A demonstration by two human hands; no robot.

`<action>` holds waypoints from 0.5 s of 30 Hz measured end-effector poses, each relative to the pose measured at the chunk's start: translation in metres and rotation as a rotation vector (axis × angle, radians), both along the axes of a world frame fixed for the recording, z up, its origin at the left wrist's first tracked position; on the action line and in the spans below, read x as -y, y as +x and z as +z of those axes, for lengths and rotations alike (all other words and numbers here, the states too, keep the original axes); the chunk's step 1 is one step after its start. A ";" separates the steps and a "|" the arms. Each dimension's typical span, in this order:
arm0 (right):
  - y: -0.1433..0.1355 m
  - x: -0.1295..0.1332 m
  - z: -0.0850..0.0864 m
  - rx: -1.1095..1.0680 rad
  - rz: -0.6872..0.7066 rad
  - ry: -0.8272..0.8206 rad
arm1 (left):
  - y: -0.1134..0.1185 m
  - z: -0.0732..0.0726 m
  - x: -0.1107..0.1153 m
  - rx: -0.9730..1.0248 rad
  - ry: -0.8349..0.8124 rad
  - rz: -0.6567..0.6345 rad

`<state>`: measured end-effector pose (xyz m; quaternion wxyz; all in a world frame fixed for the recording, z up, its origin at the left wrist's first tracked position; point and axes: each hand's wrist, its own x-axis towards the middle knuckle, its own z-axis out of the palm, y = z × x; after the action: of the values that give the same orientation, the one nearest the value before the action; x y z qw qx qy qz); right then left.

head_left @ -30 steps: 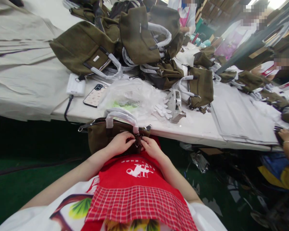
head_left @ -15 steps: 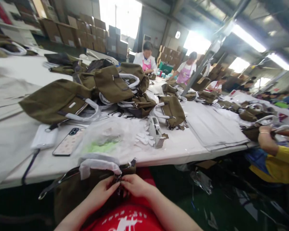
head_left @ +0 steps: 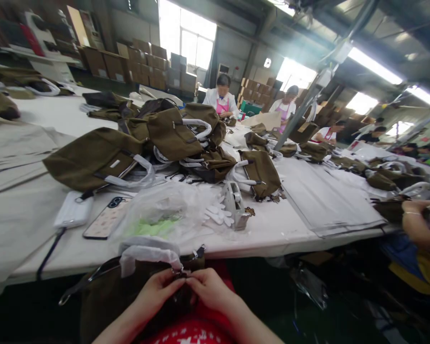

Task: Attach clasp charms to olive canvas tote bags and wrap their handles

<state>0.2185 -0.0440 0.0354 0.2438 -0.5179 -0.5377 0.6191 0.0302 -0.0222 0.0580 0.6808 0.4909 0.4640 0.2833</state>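
Observation:
A dark olive bag point(head_left: 107, 296) rests against my lap below the table edge, its handle point(head_left: 150, 254) wrapped in white material. At the base of the handle, my left hand point(head_left: 161, 289) pinches a small metal piece point(head_left: 179, 273). My right hand point(head_left: 208, 285) closes on the same piece from the other side, and the fingertips of both hands nearly meet. The fingers partly hide the piece, so its exact shape is unclear.
Olive bags point(head_left: 93, 160) are piled on the white table point(head_left: 265, 241). Nearer lie a phone point(head_left: 106, 218), a white device point(head_left: 73, 210), a plastic bag point(head_left: 157, 210), a glove point(head_left: 218, 212) and a tape dispenser point(head_left: 236, 205). A co-worker's arm point(head_left: 421, 229) is at right.
The camera view has shifted, so the table and bags appear lower and further right. Both hands remain together at the metal piece. A person across the table now has a pale sheet in front.

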 end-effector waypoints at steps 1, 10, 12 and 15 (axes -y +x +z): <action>-0.002 -0.001 0.000 -0.044 0.009 -0.014 | -0.001 0.003 0.000 0.033 -0.026 0.004; -0.011 -0.010 0.024 0.074 -0.008 0.248 | -0.002 0.016 0.000 0.112 0.009 0.070; -0.005 -0.012 0.034 0.181 -0.059 0.381 | -0.003 0.024 -0.002 0.108 0.025 0.108; 0.001 -0.013 0.048 0.232 -0.173 0.505 | -0.011 0.039 -0.011 0.144 0.013 0.191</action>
<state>0.2196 -0.0307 0.0832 0.3539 -0.5521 -0.6529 0.3790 0.0193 -0.0116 0.0966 0.6790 0.4272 0.4567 0.3845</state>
